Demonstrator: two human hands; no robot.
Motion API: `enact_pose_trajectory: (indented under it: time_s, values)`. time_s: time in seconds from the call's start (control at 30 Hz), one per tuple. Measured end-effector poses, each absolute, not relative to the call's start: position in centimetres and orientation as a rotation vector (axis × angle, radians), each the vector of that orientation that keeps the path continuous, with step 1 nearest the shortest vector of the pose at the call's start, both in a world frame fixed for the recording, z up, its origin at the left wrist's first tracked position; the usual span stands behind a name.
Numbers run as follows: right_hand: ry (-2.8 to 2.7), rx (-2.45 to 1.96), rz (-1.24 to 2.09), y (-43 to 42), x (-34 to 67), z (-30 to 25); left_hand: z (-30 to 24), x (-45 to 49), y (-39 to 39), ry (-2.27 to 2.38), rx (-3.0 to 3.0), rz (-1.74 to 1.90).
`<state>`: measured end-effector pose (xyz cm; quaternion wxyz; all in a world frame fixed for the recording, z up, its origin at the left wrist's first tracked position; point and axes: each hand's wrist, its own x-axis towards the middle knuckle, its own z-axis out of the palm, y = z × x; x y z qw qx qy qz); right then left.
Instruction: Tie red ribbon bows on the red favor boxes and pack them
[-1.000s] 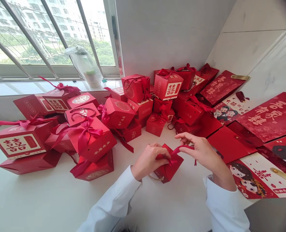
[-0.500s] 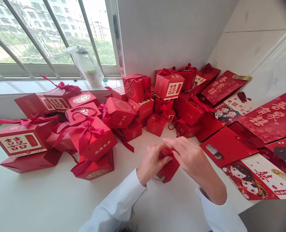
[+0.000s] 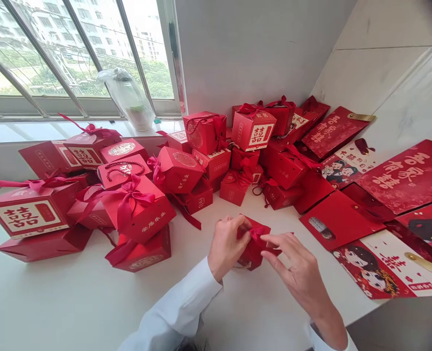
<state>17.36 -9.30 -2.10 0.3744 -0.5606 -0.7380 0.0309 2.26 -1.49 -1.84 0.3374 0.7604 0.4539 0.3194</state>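
A small red gift box (image 3: 251, 257) stands on the white table in front of me, a red ribbon (image 3: 256, 234) tied in a bow on its top. My left hand (image 3: 227, 246) rests against the box's left side, thumb and fingers closed on the bow's left part. From the right, my right hand (image 3: 298, 268) reaches in with thumb and fingertips curled around the bow's right side. A bit of ribbon shows between those fingers; the exact grip is partly hidden.
Finished-looking red boxes with bows (image 3: 139, 209) are heaped along the back and left. Flat red bags and printed cards (image 3: 380, 273) overlap on the right. A cup in a plastic bag (image 3: 137, 105) stands on the sill by a barred window (image 3: 80, 53).
My hands have moved apart, the right one drawing down and to the right. The bow and the box top now show between them.
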Motion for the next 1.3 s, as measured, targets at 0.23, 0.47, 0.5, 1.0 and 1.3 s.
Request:
enact_pose_trajectory:
  time_s: [0.23, 0.47, 0.5, 1.0, 1.3]
  values:
    - [-1.585, -1.592, 0.436, -8.5, 17.2, -1.1, -1.7, 2.3, -1.4, 1.204, 1.999, 0.818]
    - [-1.788, -1.673, 0.024, -8.5, 15.6, -2.0, -1.8, 2.4, -1.4, 1.188, 1.989, 0.803]
    - [-1.794, -1.668, 0.007, -8.5, 15.4, -1.9, -1.8, 2.3, -1.4, 1.178, 1.993, 0.800]
    - [-1.481, -1.812, 0.818, -2.7, 21.3, -0.6, -1.0, -0.1, 1.0, 0.838, 2.195, 0.542]
    - [-1.717, -1.720, 0.970, -3.7, 21.9, -0.7, -0.7, -0.4, 1.5, 0.712, 2.164, 0.525]
